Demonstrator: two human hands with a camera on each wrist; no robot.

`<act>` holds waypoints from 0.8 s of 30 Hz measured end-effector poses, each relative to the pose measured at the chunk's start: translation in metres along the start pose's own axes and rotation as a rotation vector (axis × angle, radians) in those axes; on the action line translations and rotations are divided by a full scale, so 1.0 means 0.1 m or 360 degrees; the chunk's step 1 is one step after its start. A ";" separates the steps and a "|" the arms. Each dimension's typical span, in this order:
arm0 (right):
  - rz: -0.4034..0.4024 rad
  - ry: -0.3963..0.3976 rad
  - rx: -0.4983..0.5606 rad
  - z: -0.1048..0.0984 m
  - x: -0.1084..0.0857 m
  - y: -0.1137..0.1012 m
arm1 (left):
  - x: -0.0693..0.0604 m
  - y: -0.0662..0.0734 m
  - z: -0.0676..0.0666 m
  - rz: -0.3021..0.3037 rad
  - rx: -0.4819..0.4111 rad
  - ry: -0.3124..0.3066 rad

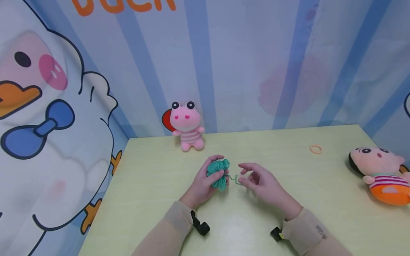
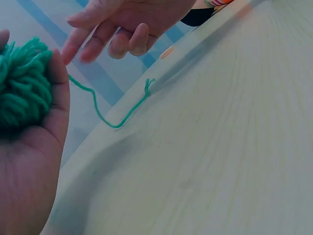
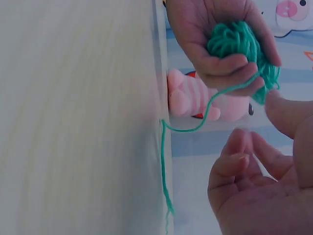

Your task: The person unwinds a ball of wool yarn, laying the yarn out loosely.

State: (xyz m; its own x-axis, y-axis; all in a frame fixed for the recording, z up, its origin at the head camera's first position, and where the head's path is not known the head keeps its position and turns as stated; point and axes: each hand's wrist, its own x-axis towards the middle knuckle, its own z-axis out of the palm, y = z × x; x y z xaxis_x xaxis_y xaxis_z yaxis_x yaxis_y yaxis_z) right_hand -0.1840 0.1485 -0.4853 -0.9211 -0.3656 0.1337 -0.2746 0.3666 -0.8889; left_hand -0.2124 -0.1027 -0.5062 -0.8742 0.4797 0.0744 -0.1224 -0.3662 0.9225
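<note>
Though loose-ended, green yarn (image 1: 219, 166) in left grip (image 1: 201, 185).

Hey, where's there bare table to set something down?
Bare table lies between the left hand and printed duck, and between the right hand and orange ring. It's crowded around the green yarn and loose strand, between both hands.

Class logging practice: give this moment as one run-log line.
left grip: holds green yarn; right grip: empty, near loose strand; pink toy: upright
</note>
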 end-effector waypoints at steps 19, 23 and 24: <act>0.0101 0.0127 -0.0221 0.08 0.03 -0.07 | -0.01 0.02 -0.02 0.0046 0.0028 0.0018; 0.0139 0.0181 -0.0191 -0.10 -0.03 -0.10 | -0.01 0.00 -0.02 0.0039 0.0007 0.0053; 0.0143 0.0190 -0.0195 -0.14 -0.04 -0.10 | -0.01 0.00 -0.02 0.0036 -0.0015 0.0052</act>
State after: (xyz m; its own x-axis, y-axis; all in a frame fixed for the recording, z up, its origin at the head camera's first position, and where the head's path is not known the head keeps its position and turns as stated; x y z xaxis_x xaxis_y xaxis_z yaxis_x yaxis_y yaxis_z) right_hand -0.1813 0.1581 -0.4712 -0.9676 -0.2255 0.1136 -0.2147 0.4975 -0.8405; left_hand -0.2125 -0.1049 -0.5071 -0.8918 0.4449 0.0824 -0.1067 -0.3839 0.9172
